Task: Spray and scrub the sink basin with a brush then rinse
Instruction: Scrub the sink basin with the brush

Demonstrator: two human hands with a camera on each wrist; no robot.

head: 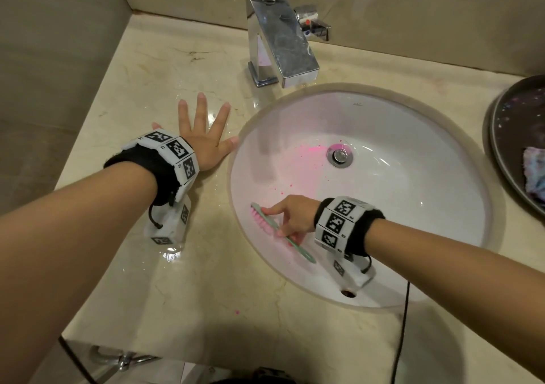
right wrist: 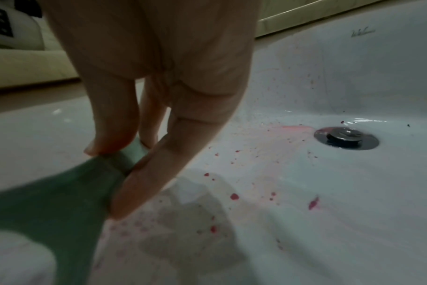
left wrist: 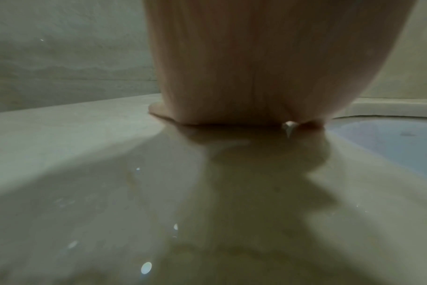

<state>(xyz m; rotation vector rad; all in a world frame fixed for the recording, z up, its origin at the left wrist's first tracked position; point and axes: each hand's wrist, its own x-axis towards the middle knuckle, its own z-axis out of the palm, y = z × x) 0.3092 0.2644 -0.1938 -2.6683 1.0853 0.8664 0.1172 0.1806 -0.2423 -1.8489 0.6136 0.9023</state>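
From the head view, the left hand (head: pixel 203 135) lies flat on the wet bench (head: pixel 141 68), palm down, its fingers spread wide apart, the thumb near the rim of the sink (head: pixel 413 206). The right arm reaches into the sink from the right. The right hand (head: pixel 292 215) is curled around a green brush (head: pixel 274 227) with pink bristles. The bristles press on the near left wall of the white sink. Pink spots dot the sink near the drain (head: pixel 339 155). A shiny tap (head: pixel 280 41) stands behind the sink.

From the left wrist view, the heel of the left hand (left wrist: pixel 244 77) sits on the shiny bench (left wrist: pixel 85 173). Its fingers are hidden.

From the right wrist view, the right hand (right wrist: pixel 159 96) points down. Its fingers (right wrist: pixel 115 123) pinch the green brush (right wrist: pixel 61 192) handle. Pink drops lie on the sink (right wrist: pixel 329 212) between the hand and the drain (right wrist: pixel 346 137).
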